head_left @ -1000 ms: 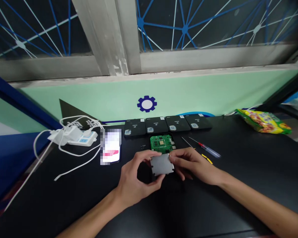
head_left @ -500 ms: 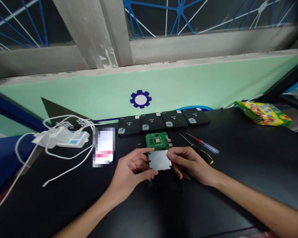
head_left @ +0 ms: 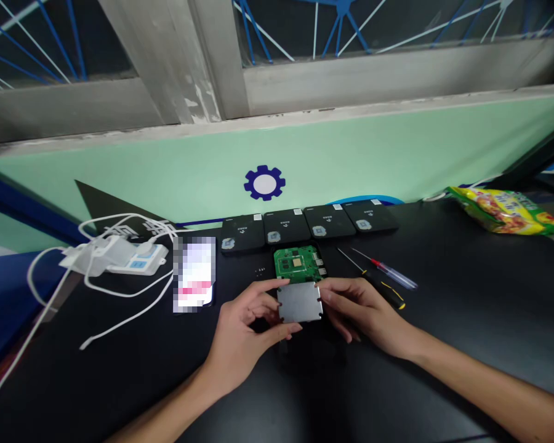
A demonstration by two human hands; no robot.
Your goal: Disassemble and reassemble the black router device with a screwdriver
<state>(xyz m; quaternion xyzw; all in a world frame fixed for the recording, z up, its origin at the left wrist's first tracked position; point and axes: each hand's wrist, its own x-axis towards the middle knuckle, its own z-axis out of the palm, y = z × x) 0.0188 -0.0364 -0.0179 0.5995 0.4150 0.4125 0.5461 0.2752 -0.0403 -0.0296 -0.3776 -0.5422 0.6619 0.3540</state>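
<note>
Landmark: green circuit board [head_left: 298, 263], lying in a black case [head_left: 322, 250] on the black table [head_left: 466, 289]. Metal plate [head_left: 300, 303] is in my hands, on my side of the board, grey face up, small dark notches at its side edges. Whether it touches the board or case, can't tell.

My left hand [head_left: 242, 335]: clamped on the plate, index finger along the far left corner, thumb at the near edge, other fingers curled by the left side. My right hand [head_left: 367, 311]: pinching the plate's right end near the far corner, lower fingers hanging below. Hands apart, just the plate between them.

Left of the board: a few tiny bits [head_left: 260, 272], maybe screws, too small to be sure. Further left, phone [head_left: 194, 274], screen lit and pixelated. Beyond it, power strip [head_left: 141, 259] with plugs and tangled white cables [head_left: 127, 319].

Behind the board: four flat black boxes [head_left: 284, 227] in a row, pale stickers on top. Green wall [head_left: 373, 154] past those, blue gear print on it.

Right of the board: two screwdrivers side by side, one with a clear handle [head_left: 394, 275], one black and yellow [head_left: 388, 293]. Far right, yellow-green snack bag [head_left: 508, 212].
</note>
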